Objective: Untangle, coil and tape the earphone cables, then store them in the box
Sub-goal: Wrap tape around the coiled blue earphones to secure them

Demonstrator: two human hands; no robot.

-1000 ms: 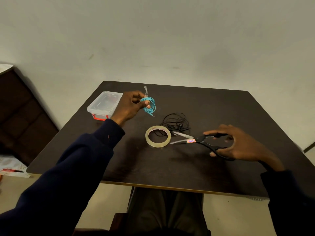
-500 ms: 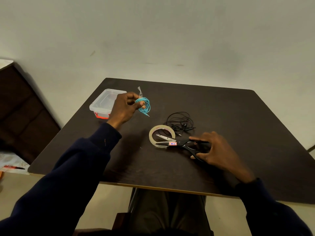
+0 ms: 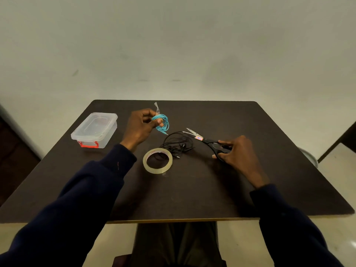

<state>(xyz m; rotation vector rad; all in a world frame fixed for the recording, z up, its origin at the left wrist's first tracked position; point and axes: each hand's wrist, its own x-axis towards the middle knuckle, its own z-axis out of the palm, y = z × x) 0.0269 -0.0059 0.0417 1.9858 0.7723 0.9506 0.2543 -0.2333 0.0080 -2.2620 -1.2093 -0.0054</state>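
Note:
My left hand [image 3: 141, 127] pinches a coiled teal earphone cable [image 3: 162, 124] above the table, and a strip of clear tape [image 3: 157, 107] sticks up from the coil. A tangled black earphone cable [image 3: 178, 143] lies on the table between my hands. The roll of clear tape [image 3: 157, 160] lies flat just in front of the black tangle. My right hand [image 3: 236, 153] grips the black handles of a pair of scissors [image 3: 204, 140], whose blades are slightly apart and point left and away, over the black cable's right side. A clear plastic box [image 3: 95, 130] with a red latch stands closed at the left.
The dark table [image 3: 192, 189] ends at a front edge near my lap. A pale wall rises behind it. Dark furniture stands at the left edge of view, and a chair shows at the far right.
My right hand has taken hold of the scissors and lifted them to the right, away from the tape roll; the blades now point toward the black cable. My left hand keeps holding the teal coil.

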